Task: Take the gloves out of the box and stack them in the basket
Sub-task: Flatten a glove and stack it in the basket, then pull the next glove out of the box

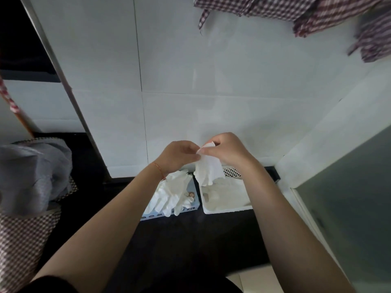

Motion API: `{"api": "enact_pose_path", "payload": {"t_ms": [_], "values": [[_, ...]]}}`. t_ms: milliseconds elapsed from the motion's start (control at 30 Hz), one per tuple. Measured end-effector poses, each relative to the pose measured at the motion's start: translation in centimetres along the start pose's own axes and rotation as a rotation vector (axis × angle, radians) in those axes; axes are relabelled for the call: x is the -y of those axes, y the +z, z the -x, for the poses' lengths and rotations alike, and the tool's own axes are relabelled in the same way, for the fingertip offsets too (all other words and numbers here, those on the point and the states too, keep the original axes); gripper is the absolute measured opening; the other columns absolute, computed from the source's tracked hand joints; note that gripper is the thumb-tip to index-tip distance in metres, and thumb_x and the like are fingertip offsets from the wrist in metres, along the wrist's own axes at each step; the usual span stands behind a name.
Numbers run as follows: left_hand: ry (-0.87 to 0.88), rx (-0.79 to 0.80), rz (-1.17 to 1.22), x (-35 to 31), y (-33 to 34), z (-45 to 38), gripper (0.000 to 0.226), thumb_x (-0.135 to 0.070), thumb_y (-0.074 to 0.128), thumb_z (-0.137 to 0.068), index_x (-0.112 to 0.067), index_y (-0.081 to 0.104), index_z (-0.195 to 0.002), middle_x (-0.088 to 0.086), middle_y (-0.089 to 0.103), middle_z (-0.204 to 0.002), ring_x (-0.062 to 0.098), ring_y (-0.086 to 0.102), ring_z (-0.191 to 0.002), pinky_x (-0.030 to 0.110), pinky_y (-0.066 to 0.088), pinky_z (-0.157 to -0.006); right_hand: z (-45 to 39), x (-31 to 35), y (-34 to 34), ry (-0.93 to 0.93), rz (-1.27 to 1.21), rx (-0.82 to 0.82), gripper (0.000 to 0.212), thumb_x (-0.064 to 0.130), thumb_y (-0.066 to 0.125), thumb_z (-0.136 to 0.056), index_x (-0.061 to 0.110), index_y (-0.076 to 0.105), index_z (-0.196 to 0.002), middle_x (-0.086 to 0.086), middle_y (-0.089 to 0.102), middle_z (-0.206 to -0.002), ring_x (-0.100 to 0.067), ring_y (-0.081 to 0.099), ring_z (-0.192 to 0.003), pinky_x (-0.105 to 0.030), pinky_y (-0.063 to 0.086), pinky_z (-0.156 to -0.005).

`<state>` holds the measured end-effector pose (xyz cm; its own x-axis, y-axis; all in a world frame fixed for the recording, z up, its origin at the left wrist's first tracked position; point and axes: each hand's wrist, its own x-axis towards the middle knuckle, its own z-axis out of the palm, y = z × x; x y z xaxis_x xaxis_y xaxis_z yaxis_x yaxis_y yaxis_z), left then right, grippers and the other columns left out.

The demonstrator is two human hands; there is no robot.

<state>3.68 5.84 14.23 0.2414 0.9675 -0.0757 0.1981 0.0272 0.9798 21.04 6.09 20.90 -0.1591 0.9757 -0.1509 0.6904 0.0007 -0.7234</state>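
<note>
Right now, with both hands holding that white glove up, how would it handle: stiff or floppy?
Probably floppy: the glove hangs limp and creased below the left hand and right hand. Likely very light, since a fingertip pinch carries it. It may cling or bunch when laid in the basket.

bare forearms, red string bracelet (160, 171), left wrist

The glove (208, 170) pinched between the two hands looks like thin, soft, matt white latex-type film, same as the limp pile of gloves (169, 195) spilling over the box (191, 208), which looks like printed cardboard with a slight sheen. The basket (227, 209) is smooth white plastic with a perforated mesh wall, sitting on a dark matt countertop (190, 240) against big smooth, faintly glossy white wall tiles (211, 60). Up top hangs checked woven cloth (296, 9), and at left there's a crumpled grey fabric (31, 176) over a houndstooth-weave textile.
</note>
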Motion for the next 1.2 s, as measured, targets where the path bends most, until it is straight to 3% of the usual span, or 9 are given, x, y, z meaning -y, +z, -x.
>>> {"api": "enact_pose_path", "payload": {"t_ms": [133, 267, 367, 467, 600, 733, 833, 933, 1200], "values": [[-0.026, -0.016, -0.147, 0.8, 1.3, -0.9, 0.008, -0.011, 0.07, -0.086, -0.019, 0.072, -0.083, -0.004, 0.067, -0.08, 0.006, 0.057, -0.069, 0.024, 0.047, -0.074, 0.1, -1.5, -1.7, 0.068, 0.119, 0.024, 0.037, 0.023, 0.076, -0.077, -0.01, 0.065, -0.088, -0.028, 0.055, -0.074, -0.015, 0.045, -0.064, -0.028, 0.033, -0.061], [-0.037, 0.018, -0.232, 1.2, 1.9, -1.0, 0.016, -0.012, 0.064, -0.087, -0.021, 0.07, -0.076, -0.009, 0.061, -0.069, 0.003, 0.051, -0.062, 0.018, 0.042, -0.065, 0.6, -2.3, -3.0, 0.091, 0.141, -0.001, 0.03, 0.016, 0.073, -0.08, -0.002, 0.054, -0.065, -0.005, 0.037, -0.061, -0.016, 0.036, -0.057, -0.028, 0.027, -0.055], [-0.051, 0.039, -0.282, 1.1, 2.6, -1.3, 0.022, -0.013, 0.064, -0.085, -0.017, 0.065, -0.064, -0.013, 0.046, -0.054, 0.005, 0.04, -0.053, 0.021, 0.035, -0.058, 0.9, -2.8, -3.4, 0.071, 0.044, -0.097, 0.025, 0.019, 0.071, -0.084, -0.005, 0.066, -0.083, -0.005, 0.053, -0.069, -0.014, 0.048, -0.062, -0.026, 0.035, -0.057], [-0.123, 0.081, -0.192, 1.5, 2.9, -1.4, 0.023, -0.018, 0.066, -0.088, -0.013, 0.065, -0.066, -0.01, 0.05, -0.058, 0.006, 0.042, -0.055, 0.019, 0.035, -0.058, 1.1, -3.1, -3.5, 0.019, 0.041, -0.164, 0.019, 0.022, 0.065, -0.089, 0.006, 0.065, -0.078, 0.003, 0.053, -0.065, -0.006, 0.047, -0.057, -0.023, 0.037, -0.055], [-0.203, 0.101, 0.0, 2.7, 2.4, -1.2, 0.025, -0.026, 0.07, -0.087, -0.001, 0.074, -0.083, 0.001, 0.064, -0.078, 0.013, 0.056, -0.075, 0.027, 0.045, -0.077, 1.2, -4.2, -2.8, 0.034, 0.002, -0.217, 0.016, 0.023, 0.061, -0.092, 0.011, 0.064, -0.081, 0.007, 0.05, -0.06, -0.006, 0.045, -0.054, -0.023, 0.037, -0.054], [-0.214, 0.113, 0.124, 3.6, 1.3, -1.3, 0.031, -0.029, 0.068, -0.087, -0.013, 0.066, -0.061, -0.004, 0.052, -0.058, 0.014, 0.049, -0.061, 0.031, 0.046, -0.074, 1.3, -6.4, -1.4, 0.125, -0.177, -0.289, 0.014, 0.027, 0.065, -0.089, 0.015, 0.07, -0.084, 0.005, 0.057, -0.066, -0.01, 0.049, -0.058, -0.024, 0.039, -0.056], [-0.248, 0.109, -0.091, 4.2, 2.0, -2.2, 0.028, -0.031, 0.066, -0.092, -0.01, 0.065, -0.073, -0.005, 0.051, -0.058, 0.009, 0.044, -0.052, 0.02, 0.039, -0.055, 1.3, -9.3, -0.4, 0.263, -0.313, -0.253, 0.02, 0.032, 0.069, -0.086, 0.023, 0.069, -0.104, 0.006, 0.067, -0.092, -0.006, 0.061, -0.078, -0.02, 0.047, -0.065], [-0.254, 0.169, -0.394, 6.0, 4.4, -4.1, 0.029, -0.027, 0.064, -0.093, -0.012, 0.062, -0.068, -0.005, 0.053, -0.062, 0.008, 0.046, -0.056, 0.019, 0.037, -0.057, 1.5, -13.4, 0.4, 0.369, -0.34, -0.144, 0.029, 0.026, 0.065, -0.089, 0.032, 0.055, -0.116, 0.001, 0.061, -0.102, -0.014, 0.061, -0.087, -0.026, 0.048, -0.071], [-0.246, 0.267, -0.801, 9.0, 10.7, -7.6, 0.024, -0.024, 0.048, -0.095, -0.019, 0.052, -0.072, -0.006, 0.052, -0.071, 0.016, 0.05, -0.07, 0.029, 0.038, -0.06, 0.5, -22.6, 1.1, 0.366, -0.276, 0.077, 0.02, 0.009, 0.059, -0.091, 0.024, 0.071, -0.094, 0.0, 0.066, -0.102, -0.014, 0.06, -0.086, -0.023, 0.05, -0.068]]}}
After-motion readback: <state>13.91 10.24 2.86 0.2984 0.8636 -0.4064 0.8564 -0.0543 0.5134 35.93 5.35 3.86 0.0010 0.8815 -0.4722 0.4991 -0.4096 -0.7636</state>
